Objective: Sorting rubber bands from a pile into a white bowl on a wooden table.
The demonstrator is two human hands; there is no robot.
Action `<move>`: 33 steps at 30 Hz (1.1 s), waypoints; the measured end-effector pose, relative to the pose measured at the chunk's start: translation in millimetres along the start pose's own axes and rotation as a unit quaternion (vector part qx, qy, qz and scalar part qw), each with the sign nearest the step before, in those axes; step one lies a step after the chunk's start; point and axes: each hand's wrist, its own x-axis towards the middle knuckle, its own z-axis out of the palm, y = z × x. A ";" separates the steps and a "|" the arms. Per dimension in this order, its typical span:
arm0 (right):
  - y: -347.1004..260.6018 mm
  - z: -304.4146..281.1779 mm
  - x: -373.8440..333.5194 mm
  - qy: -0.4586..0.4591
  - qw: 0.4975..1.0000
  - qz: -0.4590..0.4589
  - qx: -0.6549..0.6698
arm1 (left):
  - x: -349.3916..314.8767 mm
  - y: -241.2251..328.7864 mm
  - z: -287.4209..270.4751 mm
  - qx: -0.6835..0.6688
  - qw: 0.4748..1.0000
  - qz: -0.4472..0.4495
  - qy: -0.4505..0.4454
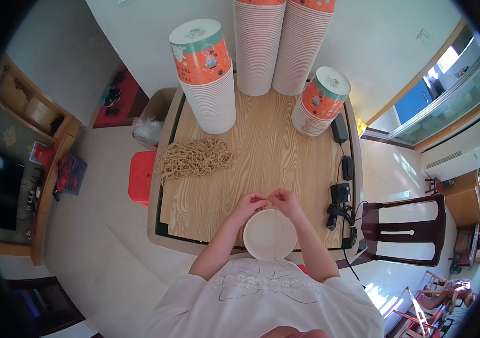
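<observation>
A white paper bucket [262, 239] stands at the table's near edge against my shirt, its round mouth or base facing up; I cannot tell which. At its far rim, my left hand [251, 204] and my right hand [285, 203] nearly meet, fingertips pinched. Between them runs a thin tan cord [275, 222], which crosses the bucket toward me. The exact grip is too small to make out. Farther off to the left lies a loose, tangled heap of tan cords [196, 158].
Tall stacks of orange-and-white paper buckets [211, 101] rise at the back of the wooden table [257, 152], with a shorter stack [321, 101] at right. Black power adapters and cables [340, 193] line the right edge. A red stool [140, 177] and a dark chair [406, 230] flank the table.
</observation>
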 end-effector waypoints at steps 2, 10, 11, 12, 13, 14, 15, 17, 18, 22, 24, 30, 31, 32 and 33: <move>1.1 -0.8 0.1 0.005 1.000 0.006 0.004 | -2.4 5.2 5.8 -0.003 1.000 0.017 0.011; -3.0 -0.4 1.1 0.024 0.999 0.006 0.035 | -0.9 4.6 5.8 -0.010 1.000 0.018 0.008; -4.6 -0.8 1.0 0.020 0.999 0.015 0.029 | -1.1 5.0 5.8 -0.009 1.000 0.021 0.008; -5.4 -1.3 0.7 0.021 0.999 0.015 0.029 | -0.6 4.9 6.1 -0.009 1.000 0.021 0.007; -6.3 -1.4 0.5 0.018 0.999 0.017 0.028 | 0.1 4.9 6.3 0.000 1.000 0.015 0.008; -6.8 -1.6 0.4 0.015 0.999 0.019 0.026 | 0.7 4.9 6.6 0.009 1.000 0.010 0.008; -5.9 -1.6 0.7 0.015 0.999 0.019 0.026 | 1.8 3.6 6.6 0.009 1.000 0.010 0.008; -3.5 -1.8 1.5 0.018 0.999 0.007 0.037 | 3.8 1.0 7.1 0.005 1.000 0.000 0.012; -4.7 -2.4 1.2 0.019 0.999 0.007 0.037 | 4.1 1.5 7.1 0.005 1.000 0.000 0.012; -8.4 -5.4 -1.2 0.004 1.000 0.010 0.019 | 6.3 -1.3 3.5 -0.022 0.999 -0.007 0.029; -9.4 -7.4 -1.9 -0.008 0.999 0.016 0.027 | 6.3 -1.7 3.3 -0.034 0.999 -0.001 0.039; -8.6 -8.8 -0.8 0.005 0.999 0.031 0.039 | 3.4 2.1 6.9 -0.021 0.999 0.024 0.034; -9.6 -9.0 -0.2 0.002 0.999 0.032 0.030 | 3.4 2.2 7.0 -0.011 0.999 0.023 0.033; -10.4 -8.8 0.3 -0.001 0.999 0.034 0.020 | 3.4 2.3 7.1 -0.001 0.999 0.023 0.032; -7.8 -8.5 1.2 0.000 0.999 0.035 0.020 | 4.0 2.5 7.9 -0.001 0.999 0.022 0.031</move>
